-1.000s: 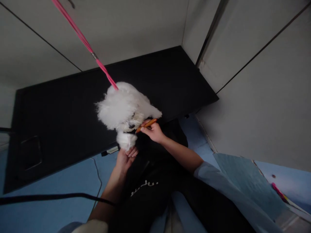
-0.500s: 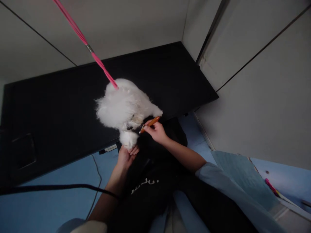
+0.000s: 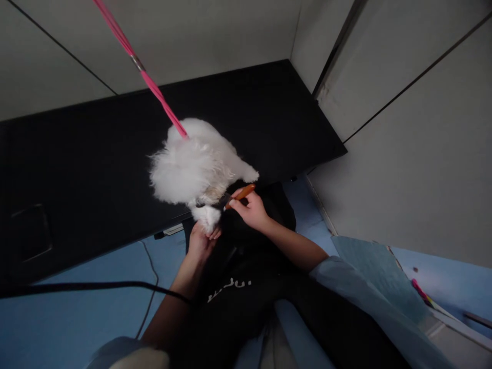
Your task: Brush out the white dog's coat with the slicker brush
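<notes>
A fluffy white dog (image 3: 184, 169) is on the black table (image 3: 277, 118), its head bent down toward the front edge. My left hand (image 3: 202, 242) is closed around the dog's front paw (image 3: 208, 218), holding it just past the table edge. In my right hand (image 3: 251, 209) is a brush with an orange-brown handle (image 3: 245, 192); its dark head points left, close to the dog's muzzle and the raised paw. A pink leash (image 3: 161, 100) runs from the dog's neck up to the upper left.
Behind the table stands a grey wall (image 3: 230, 36). A black cable (image 3: 96, 285) crosses at the lower left, and a thinner cord (image 3: 154, 271) hangs near the blue floor (image 3: 77, 328). A pink object (image 3: 418, 289) lies at the lower right.
The dog's head has dipped and turned slightly, hiding more of its face. The held paw has shifted a little to the right, its fur now pointing toward the brush.
</notes>
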`<action>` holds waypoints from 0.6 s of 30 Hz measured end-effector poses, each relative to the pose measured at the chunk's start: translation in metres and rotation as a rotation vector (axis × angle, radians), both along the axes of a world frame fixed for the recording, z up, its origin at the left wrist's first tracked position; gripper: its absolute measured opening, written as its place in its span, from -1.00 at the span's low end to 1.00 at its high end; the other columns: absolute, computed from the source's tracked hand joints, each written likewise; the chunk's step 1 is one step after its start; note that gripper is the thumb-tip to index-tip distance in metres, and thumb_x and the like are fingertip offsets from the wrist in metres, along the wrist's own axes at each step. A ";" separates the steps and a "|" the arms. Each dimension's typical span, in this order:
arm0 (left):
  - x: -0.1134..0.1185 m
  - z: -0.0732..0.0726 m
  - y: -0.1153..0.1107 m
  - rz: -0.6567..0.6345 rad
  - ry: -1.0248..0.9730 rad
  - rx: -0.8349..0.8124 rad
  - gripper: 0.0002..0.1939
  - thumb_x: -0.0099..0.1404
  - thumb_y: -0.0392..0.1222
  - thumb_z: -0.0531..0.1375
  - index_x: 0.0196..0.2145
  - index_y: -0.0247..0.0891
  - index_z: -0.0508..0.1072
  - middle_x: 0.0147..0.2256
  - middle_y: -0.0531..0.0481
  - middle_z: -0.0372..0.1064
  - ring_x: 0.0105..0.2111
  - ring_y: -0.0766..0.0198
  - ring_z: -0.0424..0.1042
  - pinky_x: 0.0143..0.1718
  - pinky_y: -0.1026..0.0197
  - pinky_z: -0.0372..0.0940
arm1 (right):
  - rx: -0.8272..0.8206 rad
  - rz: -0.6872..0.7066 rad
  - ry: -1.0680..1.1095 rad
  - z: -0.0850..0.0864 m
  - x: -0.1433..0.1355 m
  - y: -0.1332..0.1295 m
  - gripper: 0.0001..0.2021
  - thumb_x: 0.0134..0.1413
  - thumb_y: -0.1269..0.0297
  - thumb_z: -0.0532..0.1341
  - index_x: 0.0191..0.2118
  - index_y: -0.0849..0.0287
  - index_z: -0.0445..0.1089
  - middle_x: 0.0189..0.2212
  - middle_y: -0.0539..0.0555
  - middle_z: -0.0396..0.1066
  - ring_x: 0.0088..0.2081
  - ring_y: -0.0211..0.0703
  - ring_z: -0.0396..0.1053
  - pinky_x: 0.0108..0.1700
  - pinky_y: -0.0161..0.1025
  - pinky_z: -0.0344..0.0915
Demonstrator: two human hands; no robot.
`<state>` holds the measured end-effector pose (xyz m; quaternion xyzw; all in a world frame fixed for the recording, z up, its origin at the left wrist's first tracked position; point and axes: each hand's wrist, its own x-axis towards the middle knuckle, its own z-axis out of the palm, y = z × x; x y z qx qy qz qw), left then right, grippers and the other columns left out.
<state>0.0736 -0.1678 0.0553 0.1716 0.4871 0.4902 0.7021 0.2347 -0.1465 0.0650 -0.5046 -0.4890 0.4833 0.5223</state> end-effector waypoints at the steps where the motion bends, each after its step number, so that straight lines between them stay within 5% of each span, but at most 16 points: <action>1: 0.001 0.001 0.001 0.005 0.008 0.009 -0.73 0.03 -0.34 0.27 -0.65 -0.28 0.21 -0.77 0.20 -0.07 -0.78 0.51 -0.06 -0.72 0.42 -0.02 | 0.015 -0.010 -0.003 0.000 0.001 -0.001 -0.84 0.05 0.18 0.29 -0.31 0.15 0.40 -0.25 0.07 0.43 -0.17 -0.16 0.42 -0.03 -0.18 0.36; 4: 0.004 0.005 0.003 0.025 0.021 0.003 -0.62 0.02 -0.30 0.32 -0.68 -0.27 0.13 -0.77 0.19 -0.05 -0.77 0.51 -0.03 -0.72 0.42 0.01 | -0.003 0.121 0.003 0.002 0.003 -0.003 -0.83 0.04 0.18 0.30 -0.29 0.15 0.39 -0.30 0.04 0.43 -0.23 -0.17 0.43 -0.08 -0.18 0.38; 8: 0.007 0.012 0.004 0.066 -0.008 -0.017 -0.60 0.18 -0.20 0.30 -0.65 -0.27 0.18 -0.76 0.20 -0.07 -0.77 0.50 -0.06 -0.73 0.41 0.00 | 0.060 -0.079 -0.034 0.005 0.006 -0.002 -0.88 0.08 0.22 0.28 -0.29 0.12 0.37 -0.23 0.07 0.43 -0.13 -0.12 0.42 0.03 -0.12 0.35; 12: 0.007 0.014 0.005 0.080 -0.002 -0.054 -0.56 0.20 -0.25 0.26 -0.68 -0.26 0.11 -0.76 0.19 -0.10 -0.77 0.49 -0.04 -0.72 0.40 0.00 | 0.072 0.133 -0.034 0.006 0.006 -0.001 -0.86 0.07 0.19 0.29 -0.29 0.12 0.39 -0.29 0.04 0.44 -0.21 -0.13 0.44 -0.04 -0.12 0.39; 16: 0.004 0.012 0.005 0.086 -0.066 -0.088 -0.58 0.22 -0.31 0.21 -0.69 -0.26 0.10 -0.75 0.21 -0.16 -0.78 0.50 -0.10 -0.72 0.39 -0.01 | 0.121 -0.030 -0.070 0.005 0.007 0.004 -0.88 0.09 0.21 0.27 -0.30 0.12 0.37 -0.23 0.08 0.43 -0.11 -0.11 0.42 0.05 -0.10 0.36; 18: 0.001 0.012 0.005 0.076 -0.113 -0.142 -0.57 0.20 -0.35 0.18 -0.70 -0.25 0.06 -0.75 0.20 -0.16 -0.78 0.50 -0.10 -0.72 0.39 -0.01 | 0.158 0.111 -0.067 0.005 0.008 0.007 -0.87 0.09 0.19 0.28 -0.29 0.12 0.38 -0.25 0.06 0.43 -0.15 -0.12 0.43 0.01 -0.11 0.38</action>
